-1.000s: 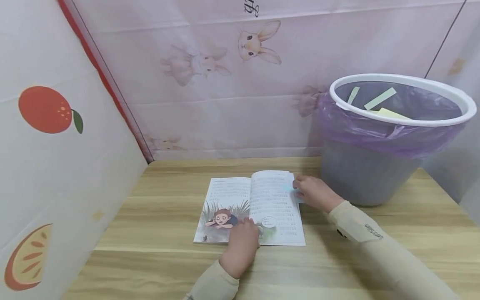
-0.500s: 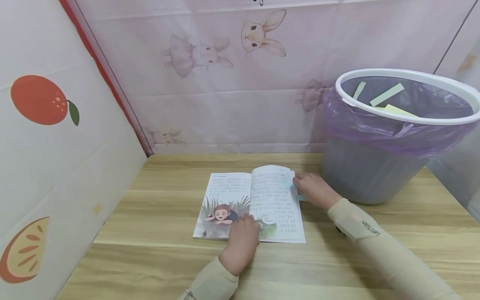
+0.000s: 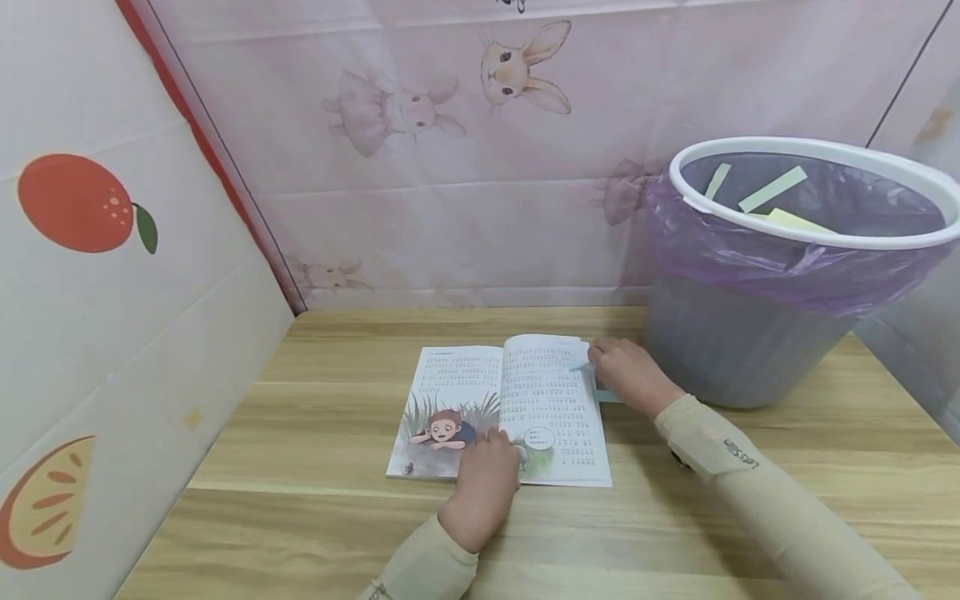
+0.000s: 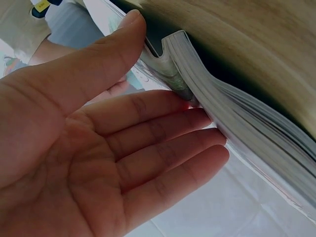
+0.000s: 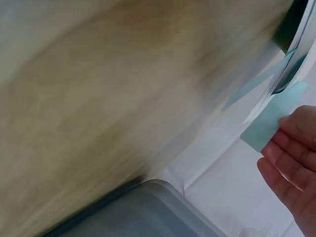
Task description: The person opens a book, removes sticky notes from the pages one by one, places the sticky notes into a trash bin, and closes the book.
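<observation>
An open picture book (image 3: 540, 408) lies on the wooden table, a cartoon child on its left page and print on the right. My left hand (image 3: 486, 483) rests on the lower end of the fold; in the left wrist view its fingers (image 4: 158, 153) lie straight against the pages, thumb raised. At the right page's outer edge, my right hand (image 3: 630, 375) pinches a light blue sticky note (image 5: 269, 121) between thumb and fingers. Part of that note overlaps the page. Another pale blue strip (image 5: 259, 80) sticks out from the book's side, below the note.
To the right stands a grey bin (image 3: 720, 342) with a white rim (image 3: 795, 146) and purple liner (image 3: 750, 262). Pale green strips (image 3: 772, 189) and a yellow piece (image 3: 798, 222) are inside. A rabbit-print sheet (image 3: 450, 225) hangs behind the table (image 3: 315, 433).
My right hand has shifted slightly right, and the blue sticky note now shows as a thinner, lifted edge over the page. The left hand holds its place; the head view dipped a little earlier.
</observation>
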Demonstrator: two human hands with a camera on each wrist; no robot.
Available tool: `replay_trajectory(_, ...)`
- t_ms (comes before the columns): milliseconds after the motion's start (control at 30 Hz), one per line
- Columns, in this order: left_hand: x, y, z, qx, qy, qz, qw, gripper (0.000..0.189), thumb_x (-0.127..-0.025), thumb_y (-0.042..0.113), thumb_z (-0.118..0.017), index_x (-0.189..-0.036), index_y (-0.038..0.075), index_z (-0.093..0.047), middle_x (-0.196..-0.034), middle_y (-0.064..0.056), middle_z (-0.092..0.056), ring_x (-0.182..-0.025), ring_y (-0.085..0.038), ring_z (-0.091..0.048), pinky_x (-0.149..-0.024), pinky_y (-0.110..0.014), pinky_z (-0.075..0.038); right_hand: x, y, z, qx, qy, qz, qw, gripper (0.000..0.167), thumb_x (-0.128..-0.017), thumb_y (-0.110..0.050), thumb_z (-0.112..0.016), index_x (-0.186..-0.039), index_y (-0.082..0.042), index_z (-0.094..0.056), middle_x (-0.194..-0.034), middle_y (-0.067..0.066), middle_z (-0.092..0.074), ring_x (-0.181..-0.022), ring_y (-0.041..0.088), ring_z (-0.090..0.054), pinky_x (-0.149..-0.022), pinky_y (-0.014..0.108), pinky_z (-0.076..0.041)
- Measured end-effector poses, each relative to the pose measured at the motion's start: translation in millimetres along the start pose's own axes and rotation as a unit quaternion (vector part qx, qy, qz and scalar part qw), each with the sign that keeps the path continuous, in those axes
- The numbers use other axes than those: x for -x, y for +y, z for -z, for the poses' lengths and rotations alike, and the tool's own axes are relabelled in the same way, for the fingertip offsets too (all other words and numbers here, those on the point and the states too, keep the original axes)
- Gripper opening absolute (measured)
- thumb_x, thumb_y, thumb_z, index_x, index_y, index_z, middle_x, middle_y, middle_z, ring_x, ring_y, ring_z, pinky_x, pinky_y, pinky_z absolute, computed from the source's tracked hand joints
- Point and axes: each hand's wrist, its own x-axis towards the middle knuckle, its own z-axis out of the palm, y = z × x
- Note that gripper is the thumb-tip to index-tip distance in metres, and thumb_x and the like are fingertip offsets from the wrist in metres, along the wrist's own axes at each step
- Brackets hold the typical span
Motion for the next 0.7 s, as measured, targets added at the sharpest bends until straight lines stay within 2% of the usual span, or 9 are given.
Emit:
replay_trajectory(133,-0.5,0.8,0.7,0.006,-0.014,0.004,0.9999,0.022,-0.065,0.026,-0.085,-0.071,0.009,-0.072,-0.074,-0.006,-0.06,-0.07,-0.02,-0.06,-0.051,-0.027,-0.048,1.4,1.9,-0.7,0.003,0.001,-0.007,1.0,0.014,-0.077,0.001,-0.074,-0.085,0.004,-0.063,-0.08,0.012,-0.06,-0.074,0.025,-0.059,-0.066,0.038,-0.053)
replay_trajectory(233,-1.2,1.3,0.3,0.012,-0.027,0.006,0.9995,0.021,-0.067,0.024,-0.084,-0.073,0.008,-0.073,-0.077,-0.007,-0.062,-0.072,-0.021,-0.062,-0.054,-0.028,-0.049,1.2,3.0,7.5,-0.027,0.014,-0.027,0.9992,0.013,-0.077,0.003,-0.072,-0.084,0.003,-0.062,-0.08,0.011,-0.059,-0.074,0.026,-0.059,-0.066,0.038,-0.052)
replay_trajectory(300,-1.6,1.5,0.4,0.015,-0.034,0.007,0.9993,0.021,-0.068,0.024,-0.084,-0.074,0.007,-0.073,-0.079,-0.007,-0.063,-0.074,-0.022,-0.062,-0.055,-0.029,-0.05,-0.6,3.0,22.8,-0.053,0.048,-0.039,0.9967,0.012,-0.077,0.005,-0.07,-0.084,0.002,-0.061,-0.081,0.011,-0.059,-0.074,0.027,-0.059,-0.067,0.039,-0.052)
replay_trajectory(400,-1.9,1.3,0.3,0.017,-0.04,0.006,0.9991,0.022,-0.068,0.025,-0.084,-0.075,0.007,-0.073,-0.08,-0.008,-0.064,-0.075,-0.023,-0.063,-0.055,-0.03,-0.051,-6.8,3.4,62.0,-0.086,0.15,-0.032,0.9844,0.011,-0.077,0.01,-0.065,-0.085,0.004,-0.06,-0.081,0.015,-0.06,-0.073,0.031,-0.059,-0.068,0.042,-0.052)
replay_trajectory(467,-1.8,0.8,0.9,0.017,-0.041,0.006,0.999,0.024,-0.067,0.025,-0.085,-0.075,0.007,-0.073,-0.081,-0.008,-0.064,-0.076,-0.024,-0.064,-0.055,-0.03,-0.051,-10.9,4.1,97.0,-0.076,0.239,-0.023,0.9679,0.01,-0.079,0.01,-0.064,-0.088,0.006,-0.06,-0.082,0.018,-0.062,-0.072,0.035,-0.059,-0.065,0.044,-0.052)
replay_trajectory(500,-1.7,0.5,1.4,0.017,-0.041,0.006,0.999,0.024,-0.067,0.026,-0.085,-0.076,0.006,-0.073,-0.081,-0.008,-0.065,-0.076,-0.024,-0.064,-0.055,-0.03,-0.051,-12.2,5.6,115.2,-0.068,0.285,-0.026,0.9559,0.01,-0.08,0.009,-0.063,-0.089,0.006,-0.061,-0.082,0.019,-0.062,-0.072,0.037,-0.058,-0.065,0.046,-0.051)
replay_trajectory(567,-1.4,0.1,1.6,0.018,-0.04,0.003,0.999,0.024,-0.067,0.026,-0.085,-0.076,0.006,-0.074,-0.081,-0.009,-0.064,-0.075,-0.024,-0.064,-0.055,-0.03,-0.052,-13.3,10.1,150.8,-0.047,0.372,-0.055,0.9254,0.007,-0.083,0.007,-0.063,-0.09,0.006,-0.061,-0.081,0.022,-0.063,-0.071,0.04,-0.057,-0.062,0.05,-0.048)
replay_trajectory(667,-1.1,-0.2,2.8,0.018,-0.037,-0.002,0.9992,0.024,-0.067,0.026,-0.085,-0.076,0.006,-0.074,-0.08,-0.009,-0.064,-0.074,-0.023,-0.063,-0.054,-0.03,-0.051,-11.1,25.7,194.3,-0.027,0.448,-0.134,0.8837,0.005,-0.086,0.003,-0.061,-0.09,0.006,-0.063,-0.082,0.023,-0.063,-0.076,0.044,-0.056,-0.065,0.053,-0.042)
replay_trajectory(700,-1.1,-0.1,2.8,0.017,-0.037,-0.004,0.9992,0.024,-0.067,0.026,-0.085,-0.076,0.006,-0.074,-0.079,-0.009,-0.063,-0.074,-0.023,-0.063,-0.054,-0.03,-0.051,-9.5,32.8,204.7,-0.022,0.457,-0.159,0.875,0.007,-0.087,0.002,-0.059,-0.088,0.007,-0.064,-0.083,0.025,-0.063,-0.079,0.046,-0.055,-0.068,0.055,-0.041)
